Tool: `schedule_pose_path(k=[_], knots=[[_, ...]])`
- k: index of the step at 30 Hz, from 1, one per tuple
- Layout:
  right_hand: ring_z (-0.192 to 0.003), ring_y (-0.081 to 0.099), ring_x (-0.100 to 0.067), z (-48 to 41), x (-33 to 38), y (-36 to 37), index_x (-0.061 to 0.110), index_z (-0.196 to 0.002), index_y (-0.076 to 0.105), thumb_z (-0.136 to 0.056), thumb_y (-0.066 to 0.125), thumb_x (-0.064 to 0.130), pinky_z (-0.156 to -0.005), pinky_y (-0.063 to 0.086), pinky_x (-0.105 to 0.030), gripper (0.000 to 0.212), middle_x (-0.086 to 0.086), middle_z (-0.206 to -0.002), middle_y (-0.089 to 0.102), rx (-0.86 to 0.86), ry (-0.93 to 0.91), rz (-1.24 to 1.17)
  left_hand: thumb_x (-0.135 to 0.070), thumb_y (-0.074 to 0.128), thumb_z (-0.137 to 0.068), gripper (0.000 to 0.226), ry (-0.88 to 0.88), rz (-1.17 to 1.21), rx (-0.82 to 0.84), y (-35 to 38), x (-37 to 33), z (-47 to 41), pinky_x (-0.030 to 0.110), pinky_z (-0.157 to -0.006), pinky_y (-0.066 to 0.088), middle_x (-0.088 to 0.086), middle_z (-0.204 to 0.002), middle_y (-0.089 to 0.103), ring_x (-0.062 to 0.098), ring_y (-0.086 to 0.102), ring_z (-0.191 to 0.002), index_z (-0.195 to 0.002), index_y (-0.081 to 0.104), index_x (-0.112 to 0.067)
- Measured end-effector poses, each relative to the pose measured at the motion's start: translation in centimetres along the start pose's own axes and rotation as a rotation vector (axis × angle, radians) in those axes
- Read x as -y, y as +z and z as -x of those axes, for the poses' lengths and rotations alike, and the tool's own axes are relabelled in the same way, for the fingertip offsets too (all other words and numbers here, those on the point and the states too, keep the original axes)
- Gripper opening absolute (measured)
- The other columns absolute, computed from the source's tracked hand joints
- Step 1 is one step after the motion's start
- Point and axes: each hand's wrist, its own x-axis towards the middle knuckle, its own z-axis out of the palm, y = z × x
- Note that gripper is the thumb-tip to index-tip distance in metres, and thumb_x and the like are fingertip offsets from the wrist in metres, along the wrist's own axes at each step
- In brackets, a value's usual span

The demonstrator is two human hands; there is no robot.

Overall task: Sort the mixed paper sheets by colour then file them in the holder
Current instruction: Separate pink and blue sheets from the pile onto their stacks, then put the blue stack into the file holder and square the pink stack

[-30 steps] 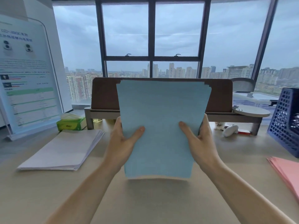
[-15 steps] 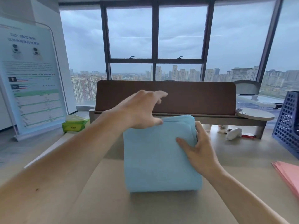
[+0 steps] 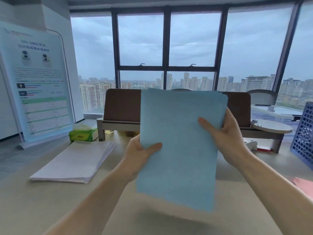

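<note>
A stack of blue sheets [image 3: 179, 141] stands upright above the desk in front of me, its lower edge lifted off the surface. My left hand [image 3: 140, 153] grips its left edge, thumb across the front. My right hand [image 3: 225, 131] grips the right edge higher up, thumb on the front. A pile of white sheets [image 3: 74, 163] lies flat at the left. Pink sheets [image 3: 303, 185] show at the right edge. The blue mesh holder [image 3: 303, 134] stands at the far right.
A brown-backed desk shelf [image 3: 122, 106] runs across the back. A green tissue pack [image 3: 83, 134] sits left of it, and a standing poster board [image 3: 37, 85] is at the far left. A round white disc [image 3: 271, 128] rests on the shelf's right end.
The blue stack was lying lower with my left hand reaching over it; now both hands grip it and it is raised upright again.
</note>
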Motion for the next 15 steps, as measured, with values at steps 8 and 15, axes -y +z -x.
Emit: schedule_pose_path(k=[8, 15], knots=[[-0.102, 0.064, -0.002, 3.9, -5.3, 0.2, 0.034, -0.114, 0.045, -0.089, 0.066, -0.002, -0.086, 0.056, -0.034, 0.049, 0.029, -0.103, 0.063, 0.029, 0.015, 0.274, -0.004, 0.075, -0.089, 0.030, 0.102, -0.084, -0.156, 1.1, 1.2, -0.3, 0.034, -0.073, 0.062, -0.001, -0.103, 0.078, 0.021, 0.076, -0.092, -0.115, 0.067, -0.015], [-0.103, 0.067, -0.010, 8.0, -7.6, 0.1, 0.044, -0.121, 0.040, -0.088, 0.070, 0.003, -0.087, 0.056, -0.053, 0.061, 0.020, -0.112, 0.066, -0.004, 0.086, 0.289, -0.010, 0.083, -0.082, 0.045, 0.083, -0.181, -0.166, 0.4, 3.5, 1.1, 0.047, -0.087, 0.060, -0.009, -0.107, 0.075, 0.014, 0.074, -0.097, -0.115, 0.056, -0.022]])
